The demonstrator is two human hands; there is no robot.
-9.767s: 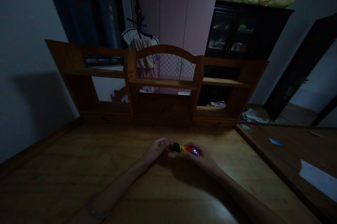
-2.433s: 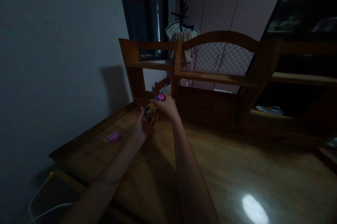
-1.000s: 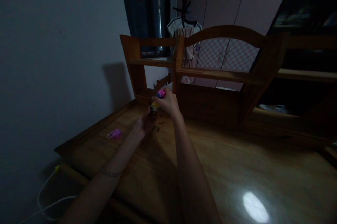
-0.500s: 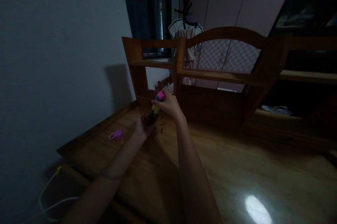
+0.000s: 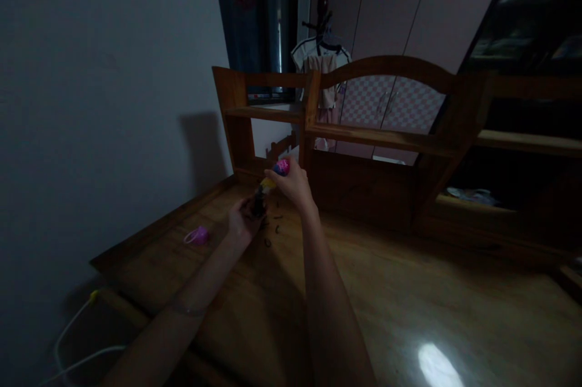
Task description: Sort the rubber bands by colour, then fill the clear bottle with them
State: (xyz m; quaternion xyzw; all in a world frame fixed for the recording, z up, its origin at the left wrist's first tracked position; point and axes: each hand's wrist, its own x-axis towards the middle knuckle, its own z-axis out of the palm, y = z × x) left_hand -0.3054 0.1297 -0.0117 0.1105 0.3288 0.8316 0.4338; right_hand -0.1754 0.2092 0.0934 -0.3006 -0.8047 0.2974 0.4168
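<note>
My right hand grips a small colourful tube with a pink end, tilted so that its dark lower end points down at my left hand. My left hand lies palm up just under that end, fingers cupped, with small dark bits in it. Several small dark bits lie scattered on the wooden desk beside my left hand. A pink cap rests on the desk to the left, apart from both hands.
A wooden shelf unit stands along the back of the desk. The grey wall runs along the left edge. A white cable hangs below the desk's left corner. Wardrobes and hanging clothes are behind.
The cap came off the tube and now lies on the desk. My right hand tipped the tube over my left palm, and more dark bits have dropped onto the desk.
</note>
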